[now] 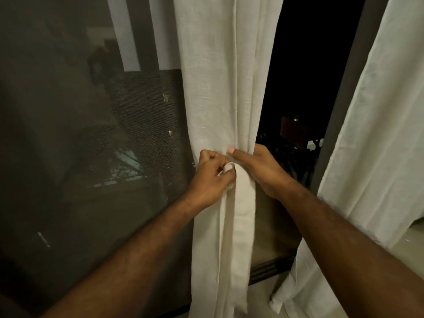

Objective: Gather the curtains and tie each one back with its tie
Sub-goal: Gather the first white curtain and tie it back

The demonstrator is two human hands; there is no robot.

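Observation:
A cream curtain hangs in the middle of the view, bunched narrow at hand height. A flat cream tie of the same cloth hangs down its front from a folded loop at the bunch. My left hand pinches that loop of the tie with curled fingers. My right hand wraps round the right side of the gathered curtain, thumb pressed on the front. A second cream curtain hangs loose at the right.
A dark mesh screen covers the glass on the left, with reflections in it. A dark door frame stands between the curtains, with a black opening beside it. The sliding track and pale floor lie below.

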